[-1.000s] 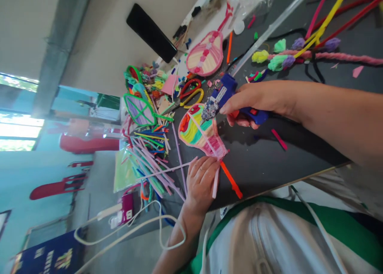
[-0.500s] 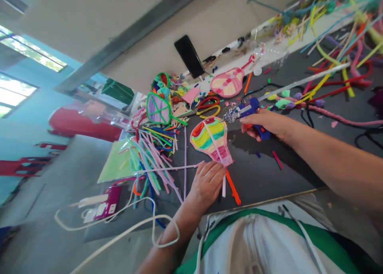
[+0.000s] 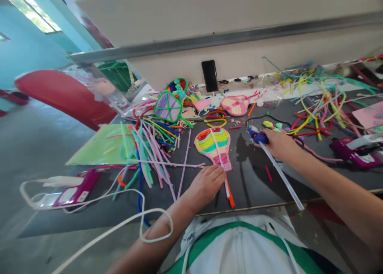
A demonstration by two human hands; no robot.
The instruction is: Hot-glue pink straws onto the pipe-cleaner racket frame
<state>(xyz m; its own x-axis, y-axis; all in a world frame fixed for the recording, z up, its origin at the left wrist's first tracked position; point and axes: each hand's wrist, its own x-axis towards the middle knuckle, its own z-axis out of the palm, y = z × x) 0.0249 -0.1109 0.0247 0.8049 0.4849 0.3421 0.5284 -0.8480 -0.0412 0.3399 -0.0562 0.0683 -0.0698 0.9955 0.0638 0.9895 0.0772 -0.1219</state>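
My left hand (image 3: 209, 182) rests on the dark table with its fingers closed over the narrow lower end of a striped, balloon-shaped pipe-cleaner piece (image 3: 220, 144). A pale pipe-cleaner strip runs down the middle of this piece, and an orange stem (image 3: 230, 196) sticks out below my fingers. Off to the right, my right hand (image 3: 273, 144) grips a blue hot glue gun (image 3: 257, 136), raised over the table and apart from the piece. A long translucent glue stick (image 3: 283, 178) juts from the gun towards me. My right fingers are partly hidden.
Lilac and green pipe cleaners (image 3: 149, 156) lie left, beside a green sheet (image 3: 92, 144). Scissors (image 3: 216, 120), a pink piece (image 3: 235, 105) and a purple-and-green piece (image 3: 168, 106) are behind. A phone (image 3: 210, 75) leans against the partition. A white cable (image 3: 155, 214) loops across my left forearm.
The glue gun has swung away from the striped piece to the right, its glue stick now pointing towards me. My left hand stays on the piece. The camera view has tilted.
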